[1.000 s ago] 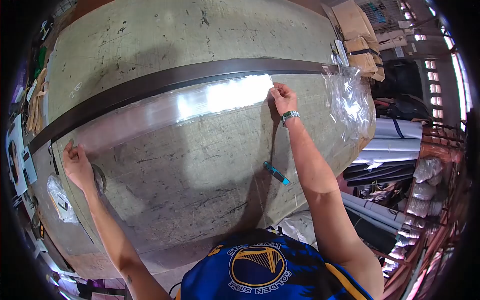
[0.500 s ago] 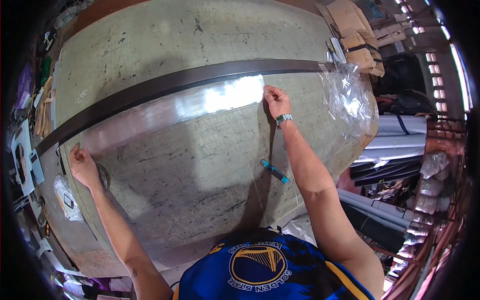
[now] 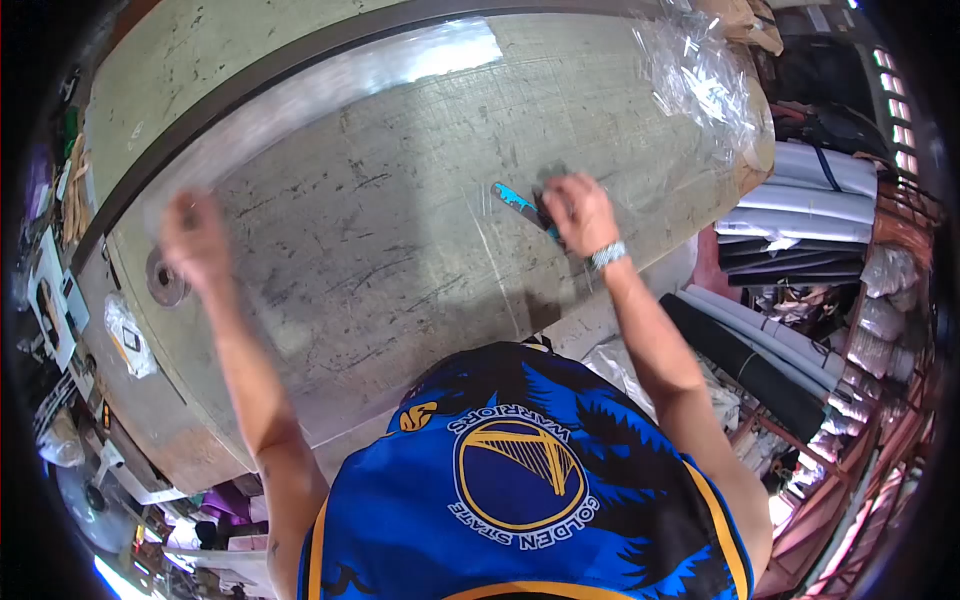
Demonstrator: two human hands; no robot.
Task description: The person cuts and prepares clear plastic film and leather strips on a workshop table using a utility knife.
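Note:
My right hand (image 3: 584, 214) is over the lower end of a blue-and-black utility knife (image 3: 515, 198) on the worktable. Its fingers are bent and apart, close to the knife handle. My left hand (image 3: 196, 242), smeared by motion, hangs near the table's left side, beside a round roll of tape (image 3: 165, 282) that it partly covers. Above both hands, a clear, shiny plastic strip (image 3: 380, 80) lies along a long dark straight bar (image 3: 235, 85).
The scuffed worktable (image 3: 330, 250) fills the middle. Crumpled clear plastic (image 3: 700, 85) lies at its far right corner. Rolls of grey and black sheet material (image 3: 795, 215) are stacked to the right. A small plastic-wrapped packet (image 3: 130, 335) sits near the left edge.
Both hands have left the ends of the plastic strip. The right came down to the utility knife; the left moved near the tape roll. The view has tilted down towards my body.

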